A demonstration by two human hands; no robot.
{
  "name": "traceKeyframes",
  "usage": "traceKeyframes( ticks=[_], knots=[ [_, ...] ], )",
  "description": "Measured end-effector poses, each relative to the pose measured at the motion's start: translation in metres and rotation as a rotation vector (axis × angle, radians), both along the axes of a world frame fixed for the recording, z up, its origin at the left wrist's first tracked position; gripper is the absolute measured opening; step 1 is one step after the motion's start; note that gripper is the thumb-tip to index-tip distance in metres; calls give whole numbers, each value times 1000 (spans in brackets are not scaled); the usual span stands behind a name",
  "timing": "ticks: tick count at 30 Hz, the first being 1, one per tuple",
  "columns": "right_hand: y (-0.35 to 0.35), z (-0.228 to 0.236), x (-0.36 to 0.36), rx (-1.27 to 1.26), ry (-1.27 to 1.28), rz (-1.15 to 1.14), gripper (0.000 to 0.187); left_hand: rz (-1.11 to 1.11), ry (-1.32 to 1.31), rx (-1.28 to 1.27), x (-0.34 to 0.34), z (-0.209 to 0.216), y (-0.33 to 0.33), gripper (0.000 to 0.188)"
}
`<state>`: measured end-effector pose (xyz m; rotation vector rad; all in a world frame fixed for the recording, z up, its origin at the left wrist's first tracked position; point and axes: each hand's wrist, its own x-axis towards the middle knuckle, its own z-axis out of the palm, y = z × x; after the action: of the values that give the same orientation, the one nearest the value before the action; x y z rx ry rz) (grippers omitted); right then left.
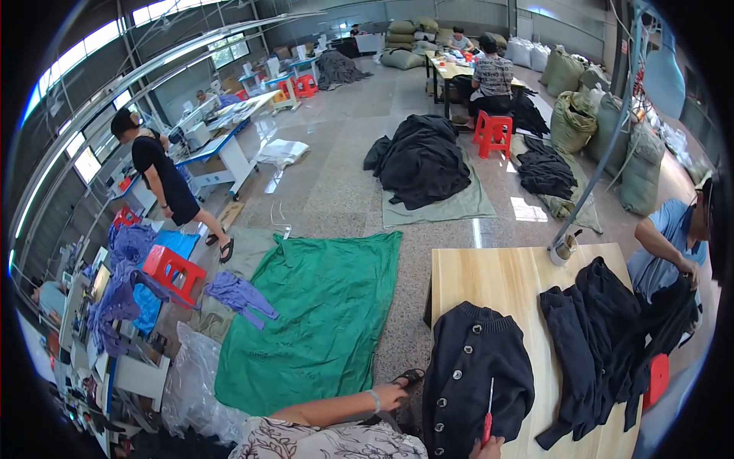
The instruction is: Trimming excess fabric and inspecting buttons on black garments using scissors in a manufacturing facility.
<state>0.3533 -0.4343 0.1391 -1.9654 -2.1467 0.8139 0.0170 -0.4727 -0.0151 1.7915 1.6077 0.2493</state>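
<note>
A black knitted cardigan [489,348] with a row of buttons down its front lies on the light wooden table [478,268]. My right hand [487,450] is at the cardigan's lower edge, partly cut off by the picture's bottom. It grips a tool with a red handle [488,425] and a thin metal shaft, which points away over the knit. Left of the table, beside the cardigan, is my left hand [390,396], below a pale bracelet [375,401]. Its fingers are bunched and too small to make out; nothing shows clearly in them.
More black garments [596,344] cover the table's right side, where a person in blue [665,241] handles one. A metal pole [596,191] rises by a cup [563,249] at the far edge. A green cloth [313,306] lies on the floor at left; a black garment heap [424,164] lies beyond.
</note>
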Motion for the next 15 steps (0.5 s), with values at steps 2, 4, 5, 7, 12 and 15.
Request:
traceKeyframes(
  ticks=[2,4,5,7,12,15],
  knots=[
    [-1,0,-6,39,3,47,27,-89,138,-348,-25,-28,-42,36],
    [-5,0,-13,151,98,-41,28,-16,137,-497,-49,-53,-87,36],
    [-6,-14,-7,100,70,-20,28,80,186,-540,-58,-65,-105,37],
    [-6,-1,-12,36,144,-78,26,181,231,-589,-73,-89,-137,38],
    [-16,-4,-2,115,137,-332,24,499,165,-503,-83,-111,-146,28],
    [1,0,-16,74,155,-233,31,633,33,-339,-98,-106,-134,23]
  ],
)
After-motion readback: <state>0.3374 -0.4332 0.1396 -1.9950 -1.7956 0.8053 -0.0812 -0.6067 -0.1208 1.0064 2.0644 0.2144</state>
